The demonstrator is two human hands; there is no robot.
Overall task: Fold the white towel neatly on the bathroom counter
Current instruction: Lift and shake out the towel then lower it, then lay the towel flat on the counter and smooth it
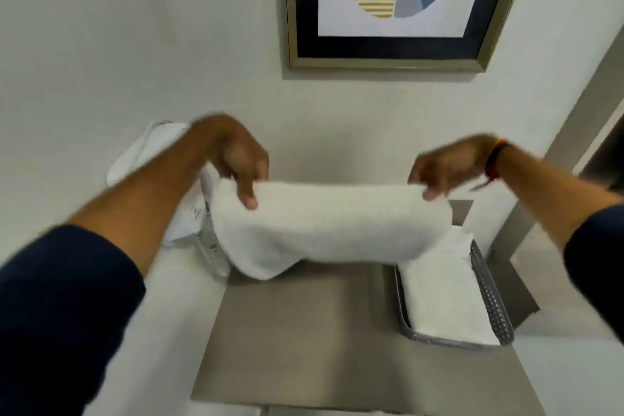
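Mid-frame, towel hanging doubled above counter; left hand and right hand pinching top corners shut, likely to align edges.

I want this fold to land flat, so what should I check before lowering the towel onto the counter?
1. Both top corners held: ok. The left hand and the right hand each have a grip on the white towel.
2. Top edge level: ok, roughly straight between the hands.
3. Lower edge even: not ok, it sags lower on the left.
4. Bare counter below the towel: ok.
5. Clear of the grey basket: not ok, the towel's right end overlaps its folded towels in this view.
6. Layers aligned: cannot tell, image blurred.
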